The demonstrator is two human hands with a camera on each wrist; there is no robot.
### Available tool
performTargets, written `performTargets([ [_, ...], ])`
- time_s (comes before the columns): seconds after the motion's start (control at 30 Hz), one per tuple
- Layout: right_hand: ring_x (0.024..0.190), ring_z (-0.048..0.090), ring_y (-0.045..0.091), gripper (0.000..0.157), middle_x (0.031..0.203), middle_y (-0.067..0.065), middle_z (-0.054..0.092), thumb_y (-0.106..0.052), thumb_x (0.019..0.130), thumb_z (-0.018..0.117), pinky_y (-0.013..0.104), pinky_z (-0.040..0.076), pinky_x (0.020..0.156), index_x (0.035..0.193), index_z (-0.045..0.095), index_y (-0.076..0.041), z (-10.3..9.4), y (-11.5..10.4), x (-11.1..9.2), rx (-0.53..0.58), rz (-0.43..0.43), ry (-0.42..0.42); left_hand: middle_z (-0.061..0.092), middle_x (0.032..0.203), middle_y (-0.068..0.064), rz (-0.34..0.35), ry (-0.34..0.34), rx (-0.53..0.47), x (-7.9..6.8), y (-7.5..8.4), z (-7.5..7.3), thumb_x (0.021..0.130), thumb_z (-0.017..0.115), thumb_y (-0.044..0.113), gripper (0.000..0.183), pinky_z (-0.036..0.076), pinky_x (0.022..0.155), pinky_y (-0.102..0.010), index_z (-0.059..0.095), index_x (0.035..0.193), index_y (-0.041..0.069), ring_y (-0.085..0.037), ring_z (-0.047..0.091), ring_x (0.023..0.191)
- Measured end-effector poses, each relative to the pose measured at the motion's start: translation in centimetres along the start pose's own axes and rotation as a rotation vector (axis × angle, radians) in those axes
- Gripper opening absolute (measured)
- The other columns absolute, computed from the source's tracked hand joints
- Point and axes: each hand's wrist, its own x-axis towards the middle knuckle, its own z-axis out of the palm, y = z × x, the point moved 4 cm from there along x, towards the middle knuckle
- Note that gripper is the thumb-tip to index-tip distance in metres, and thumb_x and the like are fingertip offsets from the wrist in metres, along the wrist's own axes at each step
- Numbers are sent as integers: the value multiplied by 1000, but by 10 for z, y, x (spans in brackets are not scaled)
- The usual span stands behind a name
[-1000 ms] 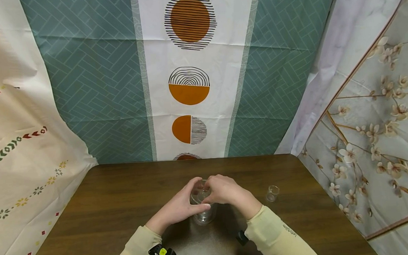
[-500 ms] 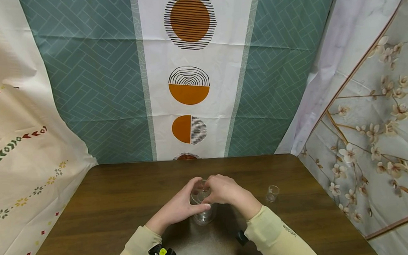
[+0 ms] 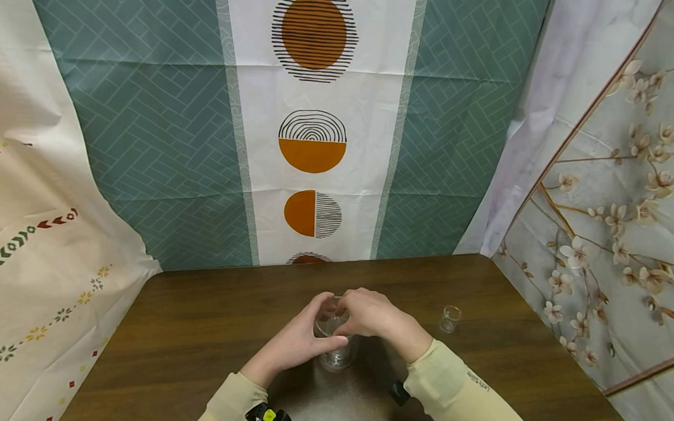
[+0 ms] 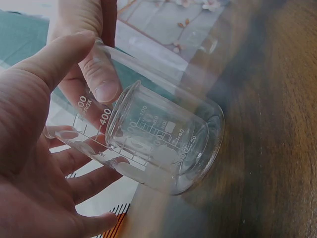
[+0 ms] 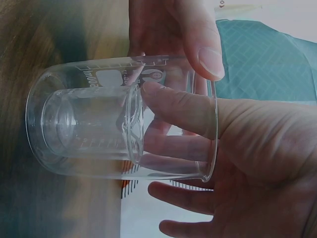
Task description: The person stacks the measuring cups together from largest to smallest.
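A large glass beaker [image 3: 338, 361] with white graduations stands upright on the table in front of me. Inside it, low down, sits a smaller graduated beaker [image 5: 89, 126]. My left hand [image 3: 305, 339] curls round the large beaker's upper left side, its thumb at the rim in the left wrist view. From the right, my right hand [image 3: 373, 315] reaches into the mouth. Its thumb and fingertips pinch the smaller beaker's rim, as the right wrist view shows, while the ring and little fingers stay outside the large beaker's wall.
A tiny clear glass beaker [image 3: 450, 319] stands apart on the right of the brown wooden table [image 3: 205, 319]. Patterned cloths hang behind the table and on both sides, the teal and white one [image 3: 168, 149] at the back.
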Motion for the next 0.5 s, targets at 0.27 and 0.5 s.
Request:
performTargets([
  [0.27,104,69,22,40,118,0,75,-40,86,97,43,59,86,114,85,-15,0,0,-1,-5,-1,4,56,156,-1,-2,-2,-11,-1,1,0,100,85,38,82,57,101,-46,38,164,20,-27,58,141],
  [0.5,104,69,21,40,120,1,75,-40,86,97,43,59,86,114,85,-15,0,1,-1,7,-1,5,56,156,-1,3,1,-12,-1,1,0,100,85,35,80,57,101,-45,39,164,20,-27,58,141],
])
